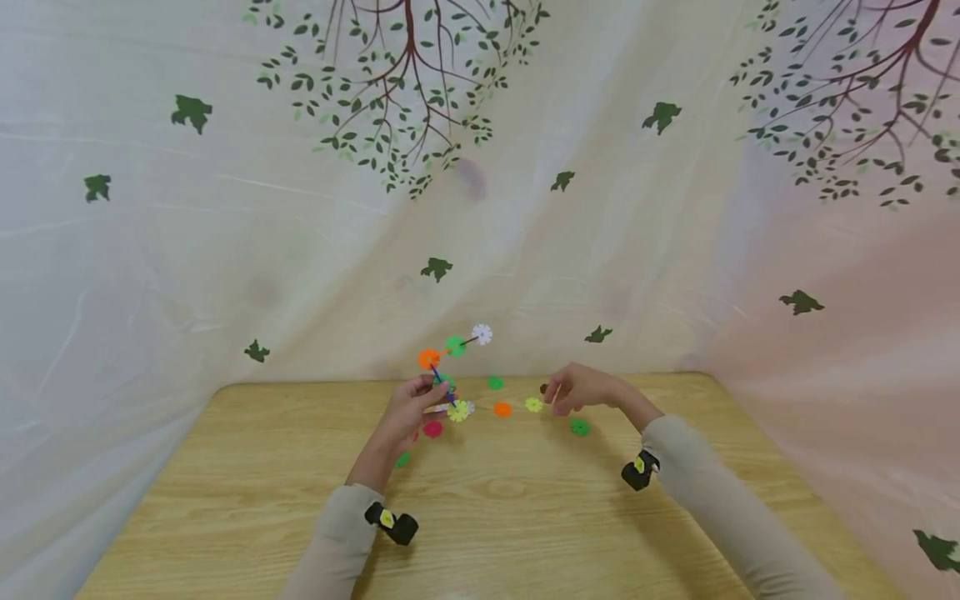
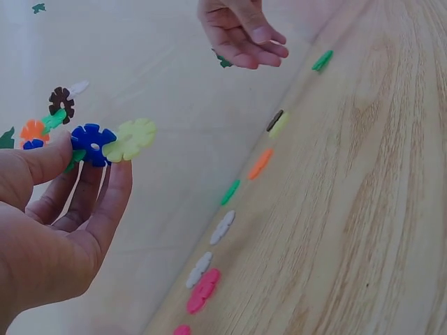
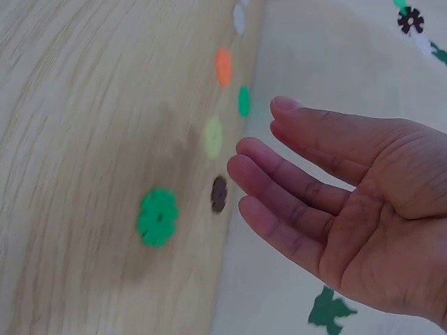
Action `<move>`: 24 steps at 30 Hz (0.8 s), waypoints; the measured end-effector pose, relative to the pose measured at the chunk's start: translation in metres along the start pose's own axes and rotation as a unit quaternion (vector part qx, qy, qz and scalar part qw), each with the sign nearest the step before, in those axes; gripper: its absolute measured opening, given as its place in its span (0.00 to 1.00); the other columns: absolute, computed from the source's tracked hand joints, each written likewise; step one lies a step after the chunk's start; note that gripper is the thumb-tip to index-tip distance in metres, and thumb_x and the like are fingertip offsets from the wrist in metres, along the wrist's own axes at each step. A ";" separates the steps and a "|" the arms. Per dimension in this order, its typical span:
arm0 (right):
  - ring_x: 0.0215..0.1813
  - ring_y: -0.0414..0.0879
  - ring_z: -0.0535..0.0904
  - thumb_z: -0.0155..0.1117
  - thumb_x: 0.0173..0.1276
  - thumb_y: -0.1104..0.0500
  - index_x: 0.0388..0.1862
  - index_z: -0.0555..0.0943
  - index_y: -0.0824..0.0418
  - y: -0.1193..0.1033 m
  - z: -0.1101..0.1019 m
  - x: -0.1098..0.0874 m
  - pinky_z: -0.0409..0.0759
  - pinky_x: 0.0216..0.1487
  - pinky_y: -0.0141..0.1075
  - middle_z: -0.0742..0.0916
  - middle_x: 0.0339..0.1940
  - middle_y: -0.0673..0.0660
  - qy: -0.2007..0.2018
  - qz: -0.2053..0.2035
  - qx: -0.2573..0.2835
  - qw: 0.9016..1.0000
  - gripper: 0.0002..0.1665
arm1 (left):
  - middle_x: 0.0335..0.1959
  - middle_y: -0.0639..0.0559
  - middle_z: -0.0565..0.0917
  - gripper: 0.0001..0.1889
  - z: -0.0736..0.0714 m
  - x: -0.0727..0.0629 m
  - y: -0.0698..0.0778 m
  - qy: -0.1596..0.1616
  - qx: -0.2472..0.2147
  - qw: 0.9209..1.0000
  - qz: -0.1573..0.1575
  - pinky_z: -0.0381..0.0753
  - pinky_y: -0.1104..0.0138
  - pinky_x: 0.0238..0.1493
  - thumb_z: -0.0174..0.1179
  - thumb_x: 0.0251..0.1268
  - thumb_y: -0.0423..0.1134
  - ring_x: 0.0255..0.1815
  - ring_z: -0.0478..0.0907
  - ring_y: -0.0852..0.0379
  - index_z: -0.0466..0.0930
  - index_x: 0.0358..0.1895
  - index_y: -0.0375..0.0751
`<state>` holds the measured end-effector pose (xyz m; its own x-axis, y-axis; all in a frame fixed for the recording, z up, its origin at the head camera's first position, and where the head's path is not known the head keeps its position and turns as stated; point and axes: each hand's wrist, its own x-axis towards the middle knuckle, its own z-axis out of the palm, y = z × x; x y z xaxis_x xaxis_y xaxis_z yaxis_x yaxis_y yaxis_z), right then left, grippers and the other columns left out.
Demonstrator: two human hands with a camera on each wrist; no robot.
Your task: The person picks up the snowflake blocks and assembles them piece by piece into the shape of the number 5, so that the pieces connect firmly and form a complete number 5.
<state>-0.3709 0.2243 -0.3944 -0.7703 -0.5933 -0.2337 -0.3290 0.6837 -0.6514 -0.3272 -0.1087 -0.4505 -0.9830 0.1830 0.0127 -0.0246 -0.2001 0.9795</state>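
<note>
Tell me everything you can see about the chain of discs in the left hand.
The chain is made of notched, flower-shaped discs, plastic by their look, slotted together at differing angles. One end is a pale yellow disc, the other a white disc; blue, green, orange and dark brown ones come between. It bends rather than running straight. The left hand pinches it near the yellow end, holding it above the table.

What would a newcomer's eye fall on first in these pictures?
Probably the chain of colourful flower-shaped discs, held up in the left hand over the wooden table. Next, the empty right hand, near loose discs lying toward the table's far edge. Leafy branches stand out high on the pale backdrop behind.
</note>
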 end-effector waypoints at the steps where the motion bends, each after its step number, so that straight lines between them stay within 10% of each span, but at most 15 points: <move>1: 0.40 0.44 0.87 0.67 0.69 0.67 0.50 0.81 0.75 0.004 -0.001 -0.002 0.85 0.45 0.52 0.90 0.45 0.68 -0.001 0.004 -0.003 1.000 0.14 | 0.42 0.50 0.86 0.07 0.000 0.000 0.000 0.001 0.001 1.000 0.000 0.86 0.65 0.46 0.57 0.77 0.35 0.44 0.84 0.58 0.79 0.49 0.35; 10: 0.27 0.43 0.76 0.71 0.64 0.69 0.46 0.83 0.75 0.039 -0.002 -0.016 0.77 0.30 0.37 0.90 0.34 0.66 0.012 0.014 0.003 1.000 0.14 | 0.41 0.55 0.85 0.09 0.000 -0.001 0.000 -0.009 0.011 1.000 -0.006 0.86 0.65 0.49 0.56 0.78 0.36 0.47 0.83 0.58 0.78 0.52 0.35; 24: 0.37 0.44 0.75 0.76 0.56 0.71 0.44 0.84 0.70 0.066 0.012 -0.017 0.76 0.39 0.35 0.84 0.35 0.62 0.053 0.022 0.011 0.998 0.16 | 0.44 0.50 0.85 0.09 0.000 -0.001 0.001 -0.003 -0.003 1.000 -0.011 0.86 0.65 0.48 0.56 0.78 0.35 0.46 0.84 0.57 0.77 0.52 0.33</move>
<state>-0.3728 0.2740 -0.4423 -0.8372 -0.5143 -0.1860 -0.2821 0.6975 -0.6587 -0.3262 -0.1088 -0.4499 -0.9811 0.1935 -0.0073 -0.0472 -0.2023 0.9782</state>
